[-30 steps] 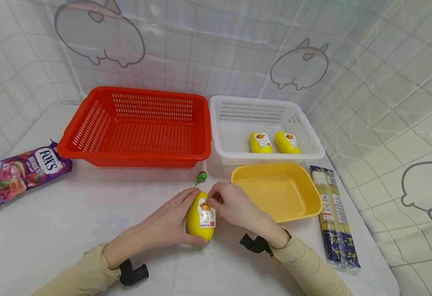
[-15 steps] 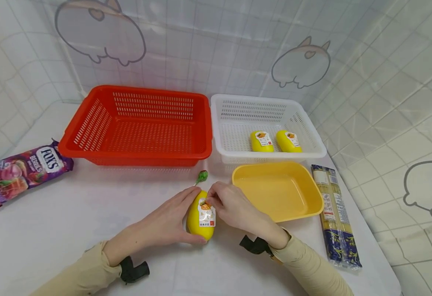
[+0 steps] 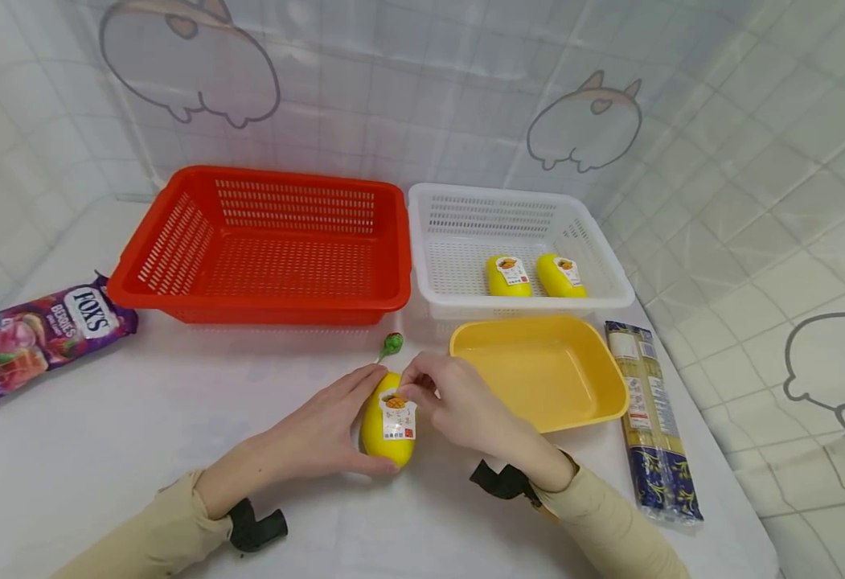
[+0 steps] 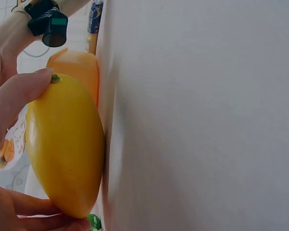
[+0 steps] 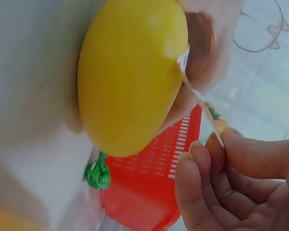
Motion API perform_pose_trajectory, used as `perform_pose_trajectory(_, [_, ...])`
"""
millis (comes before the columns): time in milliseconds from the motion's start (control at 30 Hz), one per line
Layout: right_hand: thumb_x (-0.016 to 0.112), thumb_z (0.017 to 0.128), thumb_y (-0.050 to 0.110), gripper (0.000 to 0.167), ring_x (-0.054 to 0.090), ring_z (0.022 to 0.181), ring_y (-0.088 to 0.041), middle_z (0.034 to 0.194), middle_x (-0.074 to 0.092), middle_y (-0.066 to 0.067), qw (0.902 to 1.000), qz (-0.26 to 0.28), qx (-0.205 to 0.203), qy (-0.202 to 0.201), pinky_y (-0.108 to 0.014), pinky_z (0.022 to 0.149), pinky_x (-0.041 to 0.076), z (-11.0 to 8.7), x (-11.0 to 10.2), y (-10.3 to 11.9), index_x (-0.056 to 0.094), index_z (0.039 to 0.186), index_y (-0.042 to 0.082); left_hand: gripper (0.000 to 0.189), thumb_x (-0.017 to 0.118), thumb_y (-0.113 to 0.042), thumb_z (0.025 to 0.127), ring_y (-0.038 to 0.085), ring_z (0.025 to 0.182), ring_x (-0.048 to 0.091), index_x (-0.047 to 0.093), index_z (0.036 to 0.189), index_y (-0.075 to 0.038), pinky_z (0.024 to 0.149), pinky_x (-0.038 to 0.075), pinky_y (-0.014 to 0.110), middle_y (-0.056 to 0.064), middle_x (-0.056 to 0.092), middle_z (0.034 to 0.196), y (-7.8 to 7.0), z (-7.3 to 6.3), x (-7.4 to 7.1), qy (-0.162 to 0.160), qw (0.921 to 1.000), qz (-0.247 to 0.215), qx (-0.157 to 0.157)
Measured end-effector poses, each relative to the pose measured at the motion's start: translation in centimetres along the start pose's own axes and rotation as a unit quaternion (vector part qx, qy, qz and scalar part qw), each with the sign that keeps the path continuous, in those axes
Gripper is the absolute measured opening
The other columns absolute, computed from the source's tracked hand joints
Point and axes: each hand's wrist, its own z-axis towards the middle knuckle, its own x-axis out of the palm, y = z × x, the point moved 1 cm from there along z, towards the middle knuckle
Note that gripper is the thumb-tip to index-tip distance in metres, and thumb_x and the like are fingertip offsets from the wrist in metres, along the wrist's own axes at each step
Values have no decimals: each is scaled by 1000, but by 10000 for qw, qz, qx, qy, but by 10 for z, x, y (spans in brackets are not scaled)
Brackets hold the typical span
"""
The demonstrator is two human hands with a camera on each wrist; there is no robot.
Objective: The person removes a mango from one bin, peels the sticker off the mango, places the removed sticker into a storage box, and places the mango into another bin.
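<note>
A yellow mango (image 3: 374, 430) lies on the white tabletop, a label sticker with a mango picture (image 3: 398, 422) on its side. My left hand (image 3: 306, 441) holds it end to end. In the left wrist view, the thumb (image 4: 26, 89) is at the green stem and the fingers are at the opposite tip. My right hand (image 3: 458, 402) pinches the sticker's upper end between thumb and fingertips. The right wrist view shows the sticker (image 5: 205, 105) pulled away from the mango's skin along most of its length, its lower end still on the fruit.
Behind stand a red basket (image 3: 263, 310) and a white basket (image 3: 531, 304) with two labelled mangoes (image 3: 509, 277). A yellow tub (image 3: 538, 426) and a noodle-like pack (image 3: 654, 426) lie right. A green-wrapped lollipop (image 3: 391, 344) is just beyond the mango; a FOX'S candy bag (image 3: 46, 338) lies left.
The view has shifted slightly. Both hands keep their hold, and the right fingers remain at the sticker's upper end with little visible movement.
</note>
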Motion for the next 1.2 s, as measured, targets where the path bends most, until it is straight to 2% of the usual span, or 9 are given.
perform_pose_trajectory(533, [77, 87, 12, 6, 58, 73, -6, 82, 67, 5, 9990, 253, 280, 226, -20, 69, 55, 2, -10, -1, 71, 89, 11, 120, 79, -69, 69, 30, 146, 34, 29, 156, -3, 115, 37, 50, 11, 29, 162, -2, -1, 0, 16, 10000, -10, -9])
perform_pose_trajectory(800, [78, 86, 11, 16, 60, 74, -8, 84, 69, 3, 9992, 62, 293, 274, -20, 71, 56, 2, -12, 0, 75, 101, 6, 122, 79, -71, 67, 29, 147, 33, 28, 157, -5, 116, 36, 50, 9, 27, 163, -2, -1, 1, 71, 9999, -27, -94])
perform_pose_trajectory(967, [77, 87, 11, 7, 60, 76, -8, 86, 70, 3, 9993, -18, 188, 331, -19, 71, 55, 1, -12, 0, 74, 93, 10, 122, 79, -70, 68, 29, 147, 32, 28, 157, -5, 116, 36, 50, 9, 27, 163, -2, -2, 2, 49, 10000, -39, -76])
perform_pose_trajectory(1200, [77, 88, 13, 6, 60, 77, -6, 86, 70, 6, 9992, 58, 225, 337, -20, 71, 55, 1, -13, 1, 73, 92, 12, 121, 79, -69, 68, 29, 147, 32, 28, 157, -5, 116, 36, 50, 9, 27, 163, -2, -2, 1, 43, 10000, -60, -67])
